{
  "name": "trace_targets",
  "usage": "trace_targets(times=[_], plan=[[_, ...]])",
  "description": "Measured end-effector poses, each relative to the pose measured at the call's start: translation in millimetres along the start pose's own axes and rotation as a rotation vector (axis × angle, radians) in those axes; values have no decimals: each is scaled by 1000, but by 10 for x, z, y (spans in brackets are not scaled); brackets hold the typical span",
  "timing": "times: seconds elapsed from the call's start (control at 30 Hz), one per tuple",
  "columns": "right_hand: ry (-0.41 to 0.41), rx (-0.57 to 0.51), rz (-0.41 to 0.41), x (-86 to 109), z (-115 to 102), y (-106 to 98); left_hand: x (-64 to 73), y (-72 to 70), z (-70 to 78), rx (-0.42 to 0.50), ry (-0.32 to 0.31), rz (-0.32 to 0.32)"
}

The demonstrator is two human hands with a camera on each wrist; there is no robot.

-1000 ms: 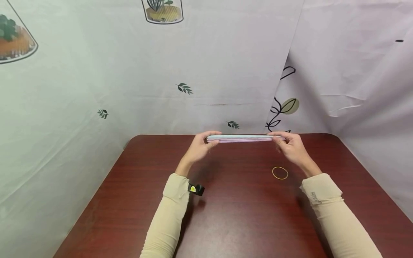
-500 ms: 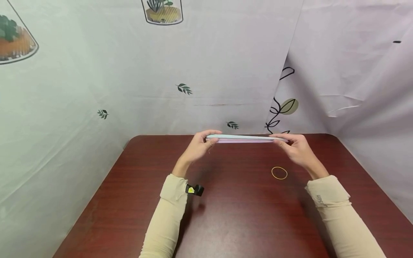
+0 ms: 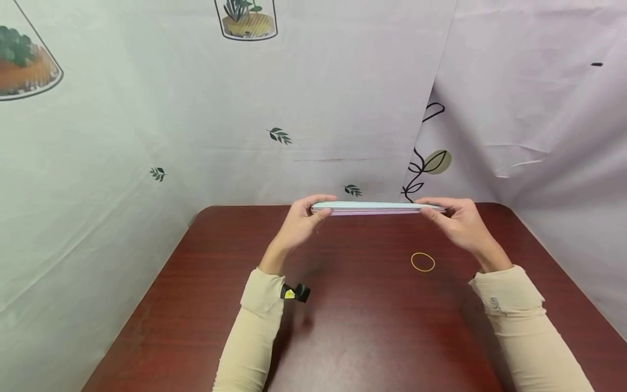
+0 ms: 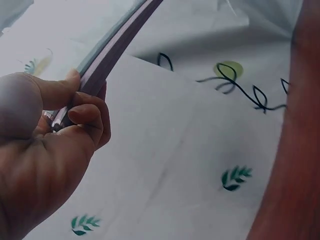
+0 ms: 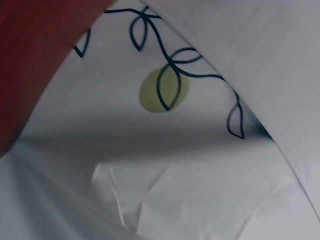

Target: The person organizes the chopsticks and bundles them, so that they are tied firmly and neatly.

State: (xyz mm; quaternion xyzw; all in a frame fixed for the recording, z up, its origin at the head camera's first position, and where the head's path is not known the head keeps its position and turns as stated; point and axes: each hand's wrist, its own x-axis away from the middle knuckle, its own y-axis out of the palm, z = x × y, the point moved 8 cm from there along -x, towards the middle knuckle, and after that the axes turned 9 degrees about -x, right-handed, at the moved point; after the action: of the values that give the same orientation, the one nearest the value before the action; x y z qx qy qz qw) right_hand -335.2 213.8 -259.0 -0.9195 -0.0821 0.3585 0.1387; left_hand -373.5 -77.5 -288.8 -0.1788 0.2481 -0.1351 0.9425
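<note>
In the head view, a long, thin, layered stack (image 3: 374, 207), pale blue above and purple below, hangs level above the far part of the table. My left hand (image 3: 300, 222) pinches its left end, thumb on the near side. At the other end, my right hand (image 3: 458, 223) pinches it between thumb and fingers. The left wrist view shows the left hand (image 4: 55, 115) close up, fingers curled round the end of the stack (image 4: 112, 52). Its exact kind cannot be told edge-on. The right wrist view shows neither the right hand nor the stack.
A thin yellow rubber band (image 3: 423, 262) lies on the dark red table (image 3: 362, 326), nearer the right forearm. Printed white sheeting (image 3: 333, 98) hangs behind and at both sides. A small black device (image 3: 296, 293) sticks out from the left sleeve.
My right hand has shifted a little to the right along the stack's end. The left hand has moved slightly left and up. The stack's right end dipped, then came up more level.
</note>
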Motion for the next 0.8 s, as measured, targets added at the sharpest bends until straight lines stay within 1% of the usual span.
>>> trace_targets(times=[0.07,0.3,0.4,0.47,0.53,0.63,0.73,0.8], plan=[[-4,13,4,2,10,-35,28,-29,100,-7,15,24],[-81,-57,-37,1,-216,-40,124,-124,444,-38,51,99],[-127,-23,-39,-1,-301,-40,145,-150,527,-54,50,136],[-196,59,-34,-9,-370,-37,155,-160,559,-60,39,159],[-281,168,-32,-13,-439,-28,165,-161,570,-54,20,181],[-415,333,-25,6,-547,0,178,-136,549,-9,-28,197],[-488,462,-21,52,-622,32,192,-99,523,48,-73,205],[-513,560,-16,91,-664,51,202,-80,512,70,-94,209]])
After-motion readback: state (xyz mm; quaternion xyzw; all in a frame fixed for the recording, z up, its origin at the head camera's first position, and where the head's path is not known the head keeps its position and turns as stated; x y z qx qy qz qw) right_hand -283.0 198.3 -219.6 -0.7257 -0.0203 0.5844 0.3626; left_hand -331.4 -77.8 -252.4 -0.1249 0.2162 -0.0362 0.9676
